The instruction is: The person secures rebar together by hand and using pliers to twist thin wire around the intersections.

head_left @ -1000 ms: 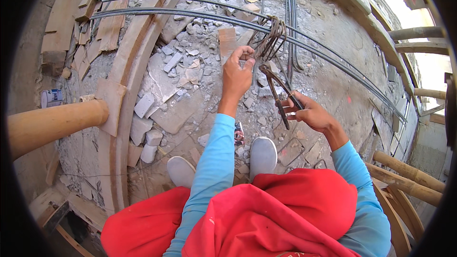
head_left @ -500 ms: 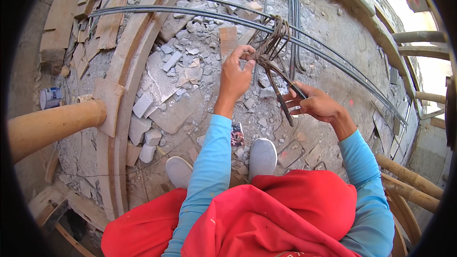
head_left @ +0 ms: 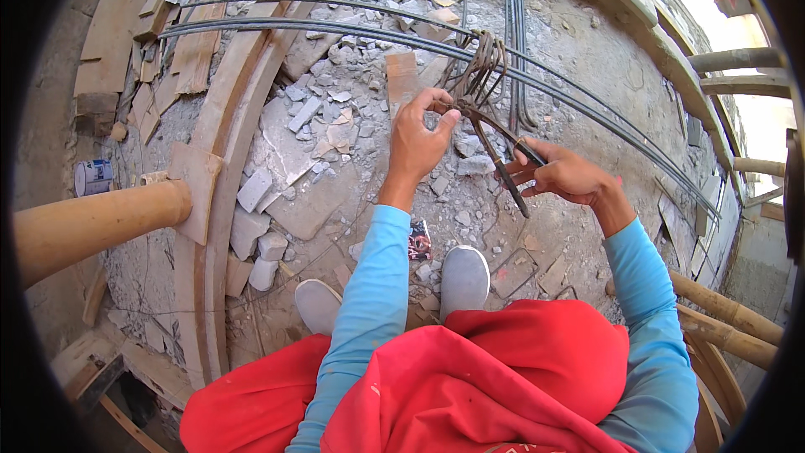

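Note:
My right hand (head_left: 570, 174) is closed round one handle of a pair of pincers (head_left: 501, 144); the other handle hangs a little apart below it. The pincers' jaws are at the lower part of a bundle of bent rebar stirrups (head_left: 486, 71), which hangs around long steel bars (head_left: 369, 32). At the jaws, my left hand (head_left: 421, 138) pinches with thumb and forefinger. What lies between those fingertips is too small to make out, and the jaws are partly hidden.
Broken concrete rubble (head_left: 310, 109) covers the ground ahead. A curved timber beam (head_left: 222, 151) runs along the left, with a bamboo pole (head_left: 109, 222) against it. More bars (head_left: 516, 50) lie crosswise beneath. Bamboo poles (head_left: 729, 310) stand at right, and a small can (head_left: 92, 177) lies far left.
The pincers' handles have swung slightly down and right with my right hand. My left hand stays near the jaws, its thumb and forefinger a little closer together.

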